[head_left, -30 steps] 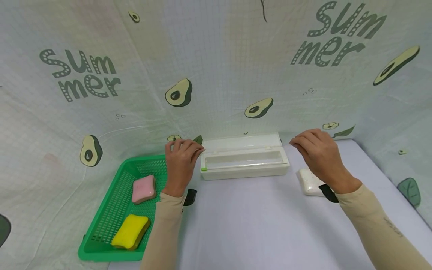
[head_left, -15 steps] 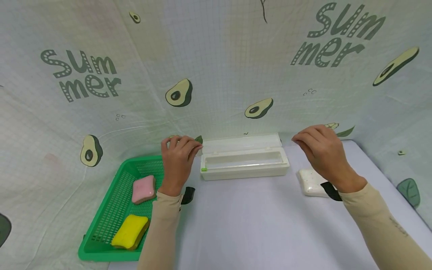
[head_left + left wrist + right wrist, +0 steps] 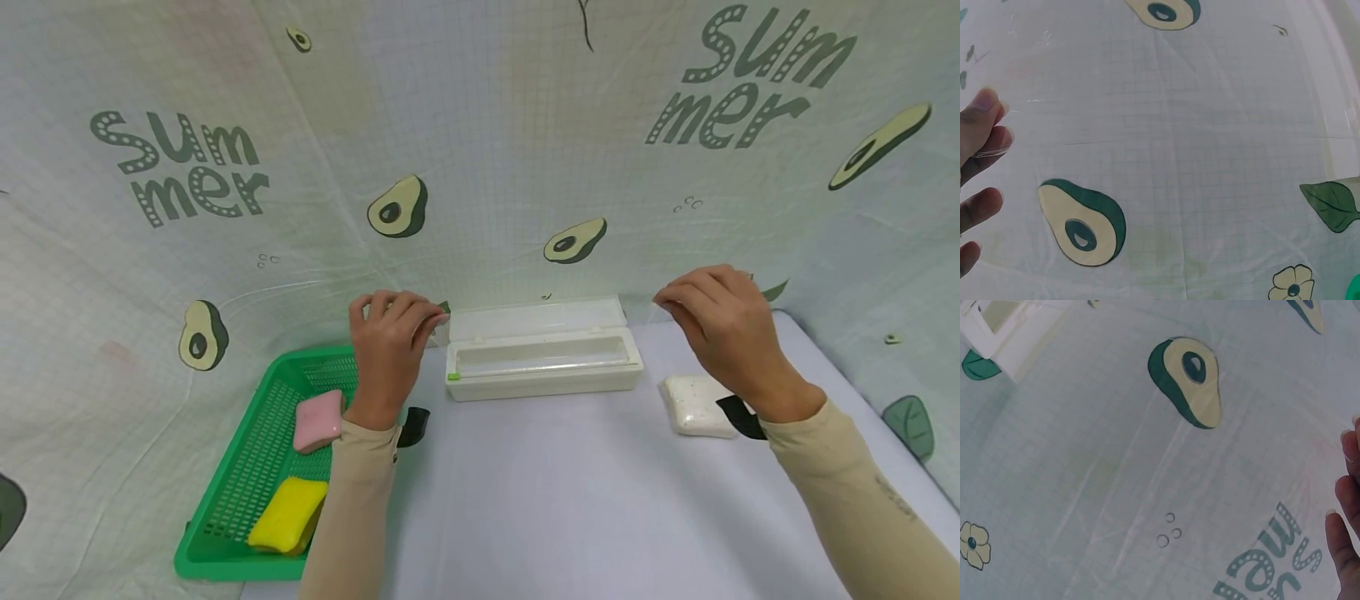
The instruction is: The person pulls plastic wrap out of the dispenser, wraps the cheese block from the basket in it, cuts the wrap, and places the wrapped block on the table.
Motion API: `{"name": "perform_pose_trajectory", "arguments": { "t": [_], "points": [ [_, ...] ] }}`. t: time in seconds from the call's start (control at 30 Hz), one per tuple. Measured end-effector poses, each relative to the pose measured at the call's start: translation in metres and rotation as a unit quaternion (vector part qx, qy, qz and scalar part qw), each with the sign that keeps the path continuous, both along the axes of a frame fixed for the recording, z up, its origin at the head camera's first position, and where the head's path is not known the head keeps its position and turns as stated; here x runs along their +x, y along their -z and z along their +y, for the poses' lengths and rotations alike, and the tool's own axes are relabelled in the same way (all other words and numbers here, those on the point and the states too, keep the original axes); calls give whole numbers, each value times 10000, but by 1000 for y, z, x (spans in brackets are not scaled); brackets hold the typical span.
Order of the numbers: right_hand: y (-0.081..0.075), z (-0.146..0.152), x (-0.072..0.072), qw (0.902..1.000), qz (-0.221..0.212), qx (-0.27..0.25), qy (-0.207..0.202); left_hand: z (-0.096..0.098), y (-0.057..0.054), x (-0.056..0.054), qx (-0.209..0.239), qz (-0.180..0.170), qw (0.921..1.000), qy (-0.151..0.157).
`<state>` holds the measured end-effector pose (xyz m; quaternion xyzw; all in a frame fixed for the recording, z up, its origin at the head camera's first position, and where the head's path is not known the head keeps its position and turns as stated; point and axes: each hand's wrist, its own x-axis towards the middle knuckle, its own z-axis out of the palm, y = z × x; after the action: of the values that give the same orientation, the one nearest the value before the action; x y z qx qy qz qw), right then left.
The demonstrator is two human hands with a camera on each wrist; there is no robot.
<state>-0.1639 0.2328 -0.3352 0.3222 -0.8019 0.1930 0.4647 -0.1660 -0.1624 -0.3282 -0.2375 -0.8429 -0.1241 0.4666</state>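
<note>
A clear sheet of cling film (image 3: 990, 152) is pinched between the thumb and fingertips of my left hand (image 3: 386, 354); only glints and folds of it show. My right hand (image 3: 723, 329) pinches the film's other side, where a faint clear edge hangs at the fingertips in the head view. Both hands are raised, wide apart, on either side of the white cling film dispenser (image 3: 543, 384). Its lid (image 3: 536, 317) stands tilted back against the wall cloth. Whether the film is still joined to the roll cannot be told.
Left of the dispenser stands a green basket (image 3: 225, 500) with a pink sponge (image 3: 318, 421) and a yellow sponge (image 3: 288, 515) in it. A glossy white block (image 3: 693, 407) lies on the table beneath my right wrist. A printed cloth (image 3: 480, 150) rises behind the table.
Both hands have risen a little and moved slightly farther apart, keeping their pinch. Dispenser, basket and white block have stayed in place.
</note>
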Motion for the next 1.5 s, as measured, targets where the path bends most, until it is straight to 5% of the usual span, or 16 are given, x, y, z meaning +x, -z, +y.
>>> {"name": "perform_pose_trajectory", "arguments": {
  "t": [1.5],
  "points": [
    [-43, 1, 1, 9990, 338, -287, 17, 0, -40, 3, 247, 366, 9987, 236]
  ]
}}
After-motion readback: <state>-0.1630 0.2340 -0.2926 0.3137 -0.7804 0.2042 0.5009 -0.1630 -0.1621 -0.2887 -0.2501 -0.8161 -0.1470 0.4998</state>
